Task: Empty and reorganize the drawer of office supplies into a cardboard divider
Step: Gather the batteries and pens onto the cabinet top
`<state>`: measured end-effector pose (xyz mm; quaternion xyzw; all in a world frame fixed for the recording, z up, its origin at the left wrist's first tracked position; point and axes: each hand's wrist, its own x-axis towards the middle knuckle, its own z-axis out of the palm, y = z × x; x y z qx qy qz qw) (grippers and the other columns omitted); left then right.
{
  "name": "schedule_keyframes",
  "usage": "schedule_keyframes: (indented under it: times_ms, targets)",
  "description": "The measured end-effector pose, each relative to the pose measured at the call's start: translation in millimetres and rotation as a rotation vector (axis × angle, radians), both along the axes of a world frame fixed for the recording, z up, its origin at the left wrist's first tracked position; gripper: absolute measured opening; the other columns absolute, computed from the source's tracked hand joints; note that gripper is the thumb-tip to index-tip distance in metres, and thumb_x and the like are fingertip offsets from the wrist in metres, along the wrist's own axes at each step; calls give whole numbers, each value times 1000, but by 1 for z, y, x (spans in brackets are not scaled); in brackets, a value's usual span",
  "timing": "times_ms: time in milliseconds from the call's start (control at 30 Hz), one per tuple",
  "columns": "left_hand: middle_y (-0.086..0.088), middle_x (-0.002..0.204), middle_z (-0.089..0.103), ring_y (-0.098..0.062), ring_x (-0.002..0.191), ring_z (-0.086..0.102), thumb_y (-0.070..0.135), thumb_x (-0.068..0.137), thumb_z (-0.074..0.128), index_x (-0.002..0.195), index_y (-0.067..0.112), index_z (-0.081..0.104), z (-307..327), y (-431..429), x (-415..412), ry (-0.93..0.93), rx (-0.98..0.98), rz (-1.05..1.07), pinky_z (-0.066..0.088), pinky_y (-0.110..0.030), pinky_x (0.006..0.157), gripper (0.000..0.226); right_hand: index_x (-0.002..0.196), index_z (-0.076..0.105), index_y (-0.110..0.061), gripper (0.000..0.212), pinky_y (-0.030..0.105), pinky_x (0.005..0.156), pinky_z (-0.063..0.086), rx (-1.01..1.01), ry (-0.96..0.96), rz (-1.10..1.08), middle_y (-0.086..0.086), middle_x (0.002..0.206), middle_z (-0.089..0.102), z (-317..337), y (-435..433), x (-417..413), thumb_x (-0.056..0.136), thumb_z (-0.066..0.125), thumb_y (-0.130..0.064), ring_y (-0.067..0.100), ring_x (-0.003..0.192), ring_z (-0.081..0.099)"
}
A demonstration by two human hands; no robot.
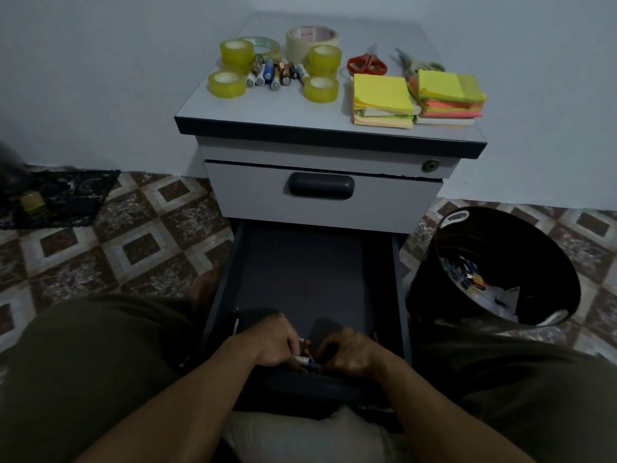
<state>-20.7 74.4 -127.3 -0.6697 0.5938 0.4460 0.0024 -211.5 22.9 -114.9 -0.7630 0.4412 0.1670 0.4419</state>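
The lower drawer (307, 269) of a grey cabinet is pulled out toward me, its dark floor mostly bare. At its near front edge my left hand (272, 344) grips a small bunch of markers or pens (305, 357) with white and orange ends. My right hand (350, 354) is right beside it with fingers curled onto the same bunch. On the cabinet top (267, 108) lie several yellow tape rolls (227, 83), a wide beige tape roll (312, 40), batteries and markers (273, 73), red scissors (367, 63), grey scissors (414, 63) and sticky-note stacks (382, 98). No cardboard divider is in view.
A black bin (500, 262) holding paper scraps stands right of the drawer. The upper drawer (320, 195) is closed. A dark cloth with a yellow tape roll (31, 202) lies on the tiled floor at left. My knees flank the drawer.
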Motion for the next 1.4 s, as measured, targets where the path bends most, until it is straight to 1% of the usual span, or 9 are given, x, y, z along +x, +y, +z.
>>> schedule_keyframes:
  times_ms: [100, 300, 433, 633, 767, 933, 1100, 1233, 1400]
  targets:
    - [1, 95, 71, -10, 86, 65, 24, 75, 85, 84, 20, 78, 1, -1, 2, -22, -34, -16, 51, -21, 74, 13, 110, 74, -18, 26, 13, 78, 44, -27, -11, -13, -1, 114, 72, -6, 2, 0, 84, 74, -21, 9, 100, 64]
    - [12, 77, 58, -10, 76, 56, 22, 80, 79, 77, 27, 62, -2, 3, 6, -39, -67, 46, 45, -23, 68, 18, 105, 75, -18, 21, -1, 55, 38, -116, -63, -148, -2, 100, 72, -12, 1, -3, 84, 74, -20, 3, 85, 60]
    - [3, 90, 68, -15, 83, 65, 26, 81, 77, 80, 27, 66, 0, 3, 4, -70, -63, 56, 54, -31, 77, 11, 109, 74, -22, 21, -1, 54, 35, -149, -68, -204, -1, 109, 72, -14, -1, -4, 88, 68, -21, 4, 88, 58]
    - [8, 93, 71, -9, 90, 65, 24, 81, 79, 91, 23, 76, 4, 1, 6, -18, 70, 2, 51, -22, 78, 11, 85, 68, -32, 10, 8, 54, 42, -107, -88, -346, -9, 80, 69, -19, -6, -8, 89, 67, -23, 1, 69, 64]
    - [4, 107, 72, -10, 93, 62, 18, 86, 71, 100, 22, 77, 8, 0, 7, -47, 104, -59, 49, -21, 79, 16, 85, 69, -35, 12, 6, 60, 43, -104, -125, -371, -11, 83, 70, -17, -6, -9, 86, 71, -23, 0, 74, 64]
    - [12, 84, 69, -6, 82, 63, 27, 79, 80, 92, 27, 77, 9, 2, 8, 35, 48, 68, 48, -18, 73, 14, 98, 73, -28, 14, 1, 62, 40, -129, -160, -435, -12, 92, 70, -12, -8, -9, 84, 74, -25, 0, 83, 63]
    - [7, 77, 71, -5, 67, 64, 21, 79, 80, 80, 27, 73, 24, 1, 12, 206, -1, 276, 52, -21, 62, 10, 91, 73, -26, 10, 16, 76, 53, -85, -247, -498, -7, 92, 74, -6, -10, -8, 83, 77, -23, 3, 85, 68]
    - [4, 70, 69, -7, 61, 61, 22, 83, 77, 85, 20, 74, 39, 4, 13, 283, -21, 375, 49, -23, 54, 5, 89, 69, -15, 4, 25, 56, 51, -20, -374, -586, 9, 75, 75, 13, -9, -6, 88, 70, -12, 11, 55, 63]
    - [-6, 78, 72, -11, 60, 63, 15, 84, 77, 92, 9, 74, 75, 0, 15, 420, -85, 494, 54, -26, 59, 10, 93, 65, -2, 3, 35, 58, 54, 62, -581, -631, 16, 74, 73, 57, -17, -4, 92, 63, 0, 22, 56, 62]
